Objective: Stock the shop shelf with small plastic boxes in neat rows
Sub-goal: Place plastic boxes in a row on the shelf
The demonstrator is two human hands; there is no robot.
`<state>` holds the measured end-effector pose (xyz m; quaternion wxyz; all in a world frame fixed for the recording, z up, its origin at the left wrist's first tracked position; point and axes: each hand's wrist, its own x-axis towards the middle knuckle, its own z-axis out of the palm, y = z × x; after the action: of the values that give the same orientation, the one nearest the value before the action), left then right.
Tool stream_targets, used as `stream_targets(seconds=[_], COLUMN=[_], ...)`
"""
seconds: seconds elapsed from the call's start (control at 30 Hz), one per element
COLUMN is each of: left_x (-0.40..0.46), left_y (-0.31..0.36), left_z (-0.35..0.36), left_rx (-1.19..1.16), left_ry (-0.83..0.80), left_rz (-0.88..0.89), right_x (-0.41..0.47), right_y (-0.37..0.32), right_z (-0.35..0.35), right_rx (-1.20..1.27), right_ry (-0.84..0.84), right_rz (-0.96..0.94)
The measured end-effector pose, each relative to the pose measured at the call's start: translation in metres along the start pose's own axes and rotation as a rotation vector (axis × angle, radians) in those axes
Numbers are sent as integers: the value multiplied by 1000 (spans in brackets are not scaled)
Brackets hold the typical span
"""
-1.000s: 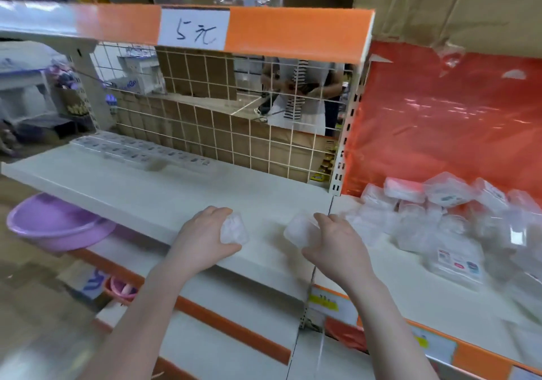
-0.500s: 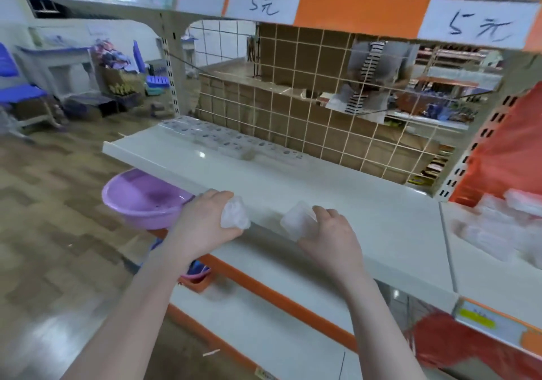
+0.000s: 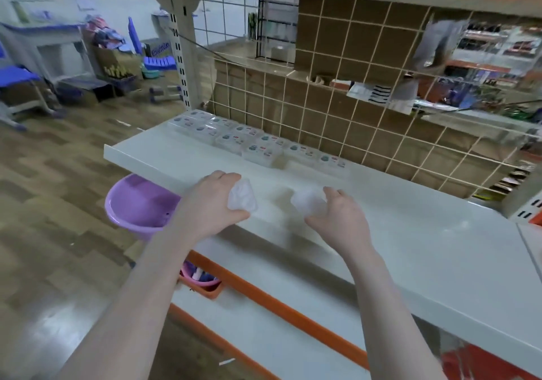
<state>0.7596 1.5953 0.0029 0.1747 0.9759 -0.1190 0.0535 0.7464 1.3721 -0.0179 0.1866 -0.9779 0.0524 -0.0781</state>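
Note:
My left hand [image 3: 209,203] grips a small clear plastic box [image 3: 242,196] over the front edge of the white shelf [image 3: 425,250]. My right hand [image 3: 340,221] grips another clear plastic box [image 3: 308,202] a little to the right, above the shelf. At the back left of the shelf, along the wire grid, several small labelled plastic boxes [image 3: 258,148] lie flat in rows. Both hands are well in front of those rows.
A wire grid back panel [image 3: 352,109] closes the shelf's rear. A purple basin [image 3: 137,206] hangs out below the shelf's left end. A lower white shelf [image 3: 264,329] with an orange strip holds a small pink basket [image 3: 202,280]. Wooden floor lies to the left.
The view has swung left, away from the loose heap of boxes on the right shelf. Both hands have carried their boxes leftward along the shelf toward the laid rows.

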Motion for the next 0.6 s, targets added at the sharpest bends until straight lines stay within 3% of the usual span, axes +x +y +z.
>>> stream_targets(seconds=[0.3, 0.6], left_x=[64, 121], left_y=[-57, -78], left_z=[-12, 5], left_rx=[-1, -61], left_ry=[-74, -178], left_rz=[-37, 79], right_x=[90, 116], right_y=[-35, -32], right_z=[35, 47], right_rx=[-68, -148], right_ry=[-145, -203], right_rz=[76, 192])
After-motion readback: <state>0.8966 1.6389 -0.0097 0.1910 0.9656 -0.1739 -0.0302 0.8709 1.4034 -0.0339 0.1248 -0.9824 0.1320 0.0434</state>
